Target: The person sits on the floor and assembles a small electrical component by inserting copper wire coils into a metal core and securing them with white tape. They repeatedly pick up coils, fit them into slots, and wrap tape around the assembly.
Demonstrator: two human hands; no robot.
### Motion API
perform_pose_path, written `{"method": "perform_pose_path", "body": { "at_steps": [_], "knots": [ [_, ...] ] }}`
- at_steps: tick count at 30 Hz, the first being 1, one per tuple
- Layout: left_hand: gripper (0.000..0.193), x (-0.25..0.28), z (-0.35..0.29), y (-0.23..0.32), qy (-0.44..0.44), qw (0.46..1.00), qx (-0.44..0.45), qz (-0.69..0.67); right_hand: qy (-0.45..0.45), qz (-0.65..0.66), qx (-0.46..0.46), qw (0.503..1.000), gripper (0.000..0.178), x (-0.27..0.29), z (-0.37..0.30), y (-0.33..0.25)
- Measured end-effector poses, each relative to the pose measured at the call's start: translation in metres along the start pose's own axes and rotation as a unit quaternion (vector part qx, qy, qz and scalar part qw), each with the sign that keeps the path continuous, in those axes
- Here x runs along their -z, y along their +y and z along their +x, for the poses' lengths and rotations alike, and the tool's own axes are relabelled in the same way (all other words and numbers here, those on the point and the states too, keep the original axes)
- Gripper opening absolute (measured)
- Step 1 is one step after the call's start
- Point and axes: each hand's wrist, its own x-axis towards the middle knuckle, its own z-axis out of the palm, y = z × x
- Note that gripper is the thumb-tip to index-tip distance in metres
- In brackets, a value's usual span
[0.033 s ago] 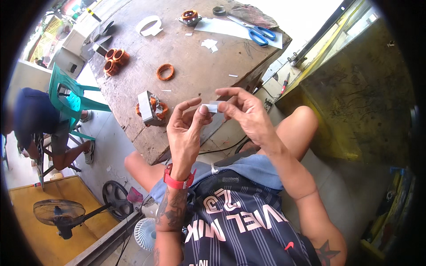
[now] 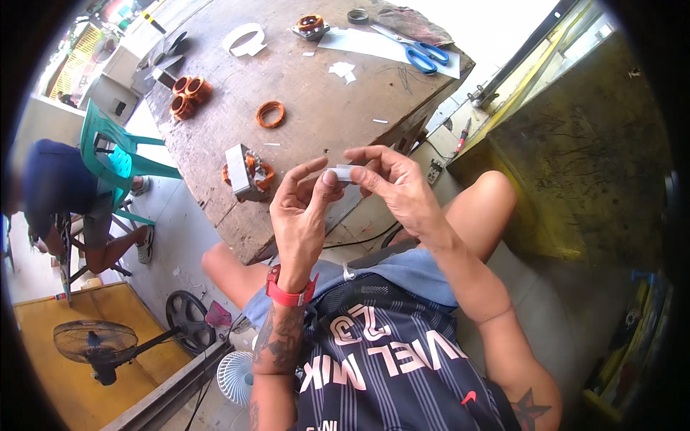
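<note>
2 hands, left hand (image 2: pixel 302 208) and right hand (image 2: pixel 395 183), pinch 1 small white paper strip (image 2: pixel 343 172) between fingertips.

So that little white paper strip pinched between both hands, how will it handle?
The white strip looks thin and flat, so it is probably floppy and very light. Left hand and right hand hold it by fingertips only, so it likely creases easily and could slip or blow away.
</note>
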Motion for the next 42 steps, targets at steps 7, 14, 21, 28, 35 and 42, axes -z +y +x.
{"method": "perform_pose_path", "body": {
  "at_steps": [7, 14, 21, 28, 35, 42],
  "knots": [
    [0.040, 0.025, -0.013, 0.007, -0.030, 0.998, -0.032, 0.044, -0.011, -0.012, 0.014, 1.000, 0.020, -0.029, -0.001, 0.007],
    [0.031, 0.038, -0.024, 0.015, -0.024, 0.999, -0.008, 0.028, -0.058, 0.018, 0.044, 0.997, 0.022, -0.039, -0.006, 0.013],
    [0.029, 0.046, -0.032, 0.022, -0.034, 0.999, -0.026, 0.010, -0.046, -0.179, 0.170, 0.968, 0.030, -0.039, -0.017, 0.004],
    [0.028, 0.055, -0.037, 0.030, -0.048, 0.997, -0.028, 0.056, -0.057, -0.254, 0.250, 0.933, 0.032, -0.043, -0.018, -0.003],
    [0.025, 0.062, -0.037, 0.035, -0.069, 0.988, -0.040, 0.135, -0.059, -0.272, 0.300, 0.912, 0.030, -0.045, -0.015, -0.002],
    [0.023, 0.061, -0.042, 0.035, -0.051, 0.966, -0.125, 0.219, -0.016, -0.335, 0.378, 0.863, 0.028, -0.051, -0.019, -0.002]
  ]
}}
